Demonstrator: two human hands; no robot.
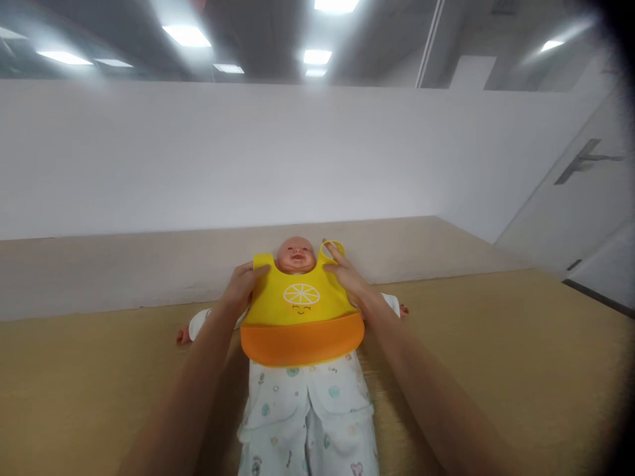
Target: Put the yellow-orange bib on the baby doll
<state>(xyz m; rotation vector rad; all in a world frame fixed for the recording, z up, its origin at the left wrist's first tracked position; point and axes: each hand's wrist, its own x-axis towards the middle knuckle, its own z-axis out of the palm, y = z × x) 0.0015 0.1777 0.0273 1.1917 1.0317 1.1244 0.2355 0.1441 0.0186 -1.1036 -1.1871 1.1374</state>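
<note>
A baby doll (296, 252) lies face up on a wooden table, arms spread, dressed in a white outfit (310, 410) with small coloured prints. Over its chest is a yellow bib (270, 301) with a white citrus slice, a smiling face and an orange catch pocket (302, 344) along the bottom. My left hand (241, 283) grips the bib's upper left side, thumb on top, below the neck strap. At the upper right, my right hand (347, 272) holds the other side, its index finger reaching up by the looped strap (333, 249). Both straps stand beside the doll's head.
The wooden table top (476, 344) extends to both sides of the doll. A white wall (218, 158) with glass above it rises behind the table. To the right is a door with a metal handle (588, 158).
</note>
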